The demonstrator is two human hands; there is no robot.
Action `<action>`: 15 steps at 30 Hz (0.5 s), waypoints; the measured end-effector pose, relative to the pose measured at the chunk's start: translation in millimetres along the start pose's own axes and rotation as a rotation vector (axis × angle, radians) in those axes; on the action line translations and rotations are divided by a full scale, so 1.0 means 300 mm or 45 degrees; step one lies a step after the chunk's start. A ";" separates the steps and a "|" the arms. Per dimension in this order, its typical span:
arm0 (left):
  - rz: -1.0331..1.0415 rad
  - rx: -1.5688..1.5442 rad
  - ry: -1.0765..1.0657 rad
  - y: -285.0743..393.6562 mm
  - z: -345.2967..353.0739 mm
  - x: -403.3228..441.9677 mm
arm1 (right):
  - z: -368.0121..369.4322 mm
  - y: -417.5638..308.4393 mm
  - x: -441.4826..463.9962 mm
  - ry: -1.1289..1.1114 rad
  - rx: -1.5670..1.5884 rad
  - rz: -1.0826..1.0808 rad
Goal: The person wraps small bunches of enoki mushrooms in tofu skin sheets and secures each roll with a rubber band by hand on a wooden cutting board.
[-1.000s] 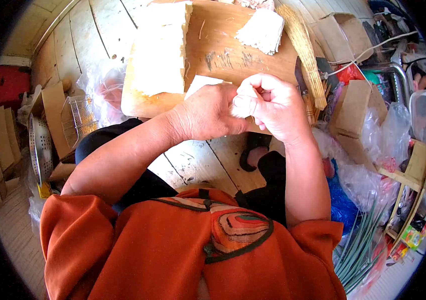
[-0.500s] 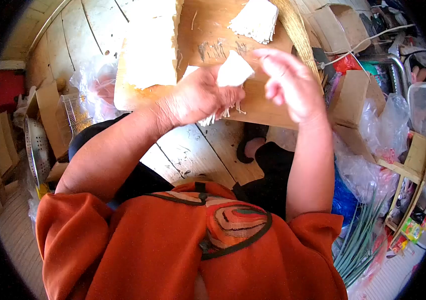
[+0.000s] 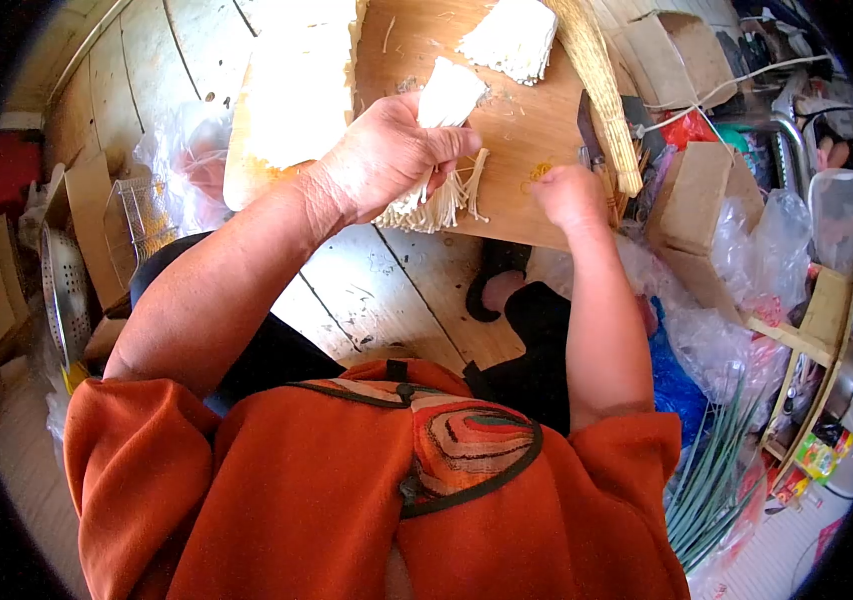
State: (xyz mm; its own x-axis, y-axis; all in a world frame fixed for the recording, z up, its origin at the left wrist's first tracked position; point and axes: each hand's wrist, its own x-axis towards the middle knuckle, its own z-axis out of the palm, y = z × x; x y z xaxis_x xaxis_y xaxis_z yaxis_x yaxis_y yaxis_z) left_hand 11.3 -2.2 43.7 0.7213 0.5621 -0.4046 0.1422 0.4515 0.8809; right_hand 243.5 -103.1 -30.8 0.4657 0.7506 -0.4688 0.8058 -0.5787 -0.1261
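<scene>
My left hand [image 3: 387, 155] is closed round a bundle of enoki mushrooms [image 3: 450, 95]. The bundle's pale cut base points up and away, while thin stems with small caps [image 3: 437, 207] hang below the fist over the board's near edge. My right hand [image 3: 573, 200] is down at the right side of the wooden board [image 3: 507, 130]. Its fingers are drawn together at a small heap of thin yellow loops, which look like rubber bands [image 3: 541, 175]. The fingertips are partly hidden. Just beyond that hand lies a dark knife [image 3: 590, 130].
Another enoki bundle [image 3: 512, 40] lies at the board's far side. A large white stack [image 3: 302, 90], overexposed, covers its left part. A woven yellowish strip [image 3: 597, 90] runs along the right edge. Cardboard boxes [image 3: 702, 195], plastic bags and green onions [image 3: 717, 490] are on the right.
My right hand has moved down and right, away from the mushroom bundle, and its fingers have closed. My left hand still holds the bundle, now tilted a little differently.
</scene>
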 end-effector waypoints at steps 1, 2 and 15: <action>-0.003 0.014 -0.007 -0.004 0.000 0.000 | 0.013 0.000 0.005 -0.010 0.040 0.043; -0.006 0.029 -0.014 -0.009 0.000 0.002 | 0.026 0.001 0.011 -0.020 0.081 0.086; -0.098 0.023 0.041 -0.064 0.019 0.019 | -0.130 -0.158 -0.131 -0.183 1.217 -0.102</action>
State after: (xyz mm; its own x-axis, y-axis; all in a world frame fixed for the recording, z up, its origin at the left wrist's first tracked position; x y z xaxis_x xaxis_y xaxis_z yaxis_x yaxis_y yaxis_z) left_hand 16.5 -11.7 25.8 0.6859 0.5481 -0.4787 0.2090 0.4818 0.8510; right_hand 201.2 -92.6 27.8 0.3221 0.7894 -0.5226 0.1662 -0.5906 -0.7897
